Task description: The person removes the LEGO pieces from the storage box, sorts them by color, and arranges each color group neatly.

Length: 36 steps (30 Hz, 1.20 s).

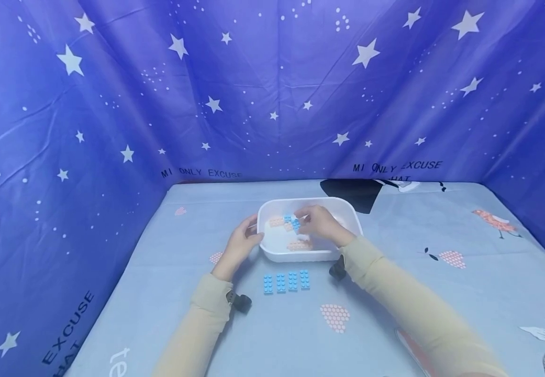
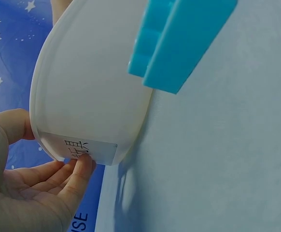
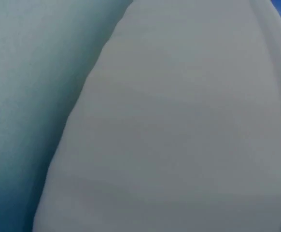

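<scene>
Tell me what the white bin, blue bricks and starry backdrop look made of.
White bin: probably moulded plastic, smooth, going by its even rim and rounded corners.
Blue bricks: most likely hard plastic, smooth, given the crisp edges one shows up close.
Starry backdrop: apparently thin fabric with a slight sheen, since it hangs in creases and soft folds; the fibre is unclear.

Left hand (image 2: 36,200) holding labelled white tub (image 2: 90,72), blue brick (image 2: 186,43), pale cloth (image 2: 222,154)

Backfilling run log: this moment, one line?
left hand: holds white tub; right hand: inside tub, grip unclear; four blue bricks: row outside tub
</scene>
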Each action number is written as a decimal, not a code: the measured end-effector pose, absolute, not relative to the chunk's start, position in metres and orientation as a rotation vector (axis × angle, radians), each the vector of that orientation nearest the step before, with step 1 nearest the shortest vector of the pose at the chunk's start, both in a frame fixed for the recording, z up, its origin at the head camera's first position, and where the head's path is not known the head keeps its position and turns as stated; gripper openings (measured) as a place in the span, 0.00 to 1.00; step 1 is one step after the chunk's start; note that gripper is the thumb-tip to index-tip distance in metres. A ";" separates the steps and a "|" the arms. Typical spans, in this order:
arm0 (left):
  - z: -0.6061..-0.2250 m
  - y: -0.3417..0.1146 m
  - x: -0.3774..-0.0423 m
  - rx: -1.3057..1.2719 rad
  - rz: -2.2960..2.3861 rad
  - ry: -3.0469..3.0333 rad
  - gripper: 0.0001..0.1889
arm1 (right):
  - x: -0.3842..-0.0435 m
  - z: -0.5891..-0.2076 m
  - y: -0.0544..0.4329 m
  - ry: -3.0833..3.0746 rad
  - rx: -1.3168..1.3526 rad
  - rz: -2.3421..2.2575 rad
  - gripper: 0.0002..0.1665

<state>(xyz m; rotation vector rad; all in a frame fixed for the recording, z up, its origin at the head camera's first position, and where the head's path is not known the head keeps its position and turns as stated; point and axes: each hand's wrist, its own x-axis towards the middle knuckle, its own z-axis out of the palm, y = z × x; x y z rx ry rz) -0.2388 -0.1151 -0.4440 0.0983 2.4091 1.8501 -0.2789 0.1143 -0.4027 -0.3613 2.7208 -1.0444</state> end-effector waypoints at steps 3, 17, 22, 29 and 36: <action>-0.445 -0.115 -0.239 0.099 1.853 2.409 0.31 | -0.280 -0.405 0.113 2.727 -0.354 -1.027 0.30; -0.442 -0.117 -0.239 0.101 1.840 2.410 0.32 | -0.287 -0.411 0.105 2.765 -0.395 -0.938 0.35; -0.442 -0.117 -0.240 0.105 1.838 2.409 0.32 | -0.287 -0.411 0.104 2.764 -0.378 -0.934 0.33; -0.443 -0.117 -0.239 0.109 1.828 2.424 0.32 | -0.287 -0.415 0.102 2.761 -0.356 -0.950 0.29; -0.442 -0.115 -0.238 0.116 1.820 2.431 0.32 | -0.287 -0.416 0.103 2.740 -0.304 -0.963 0.29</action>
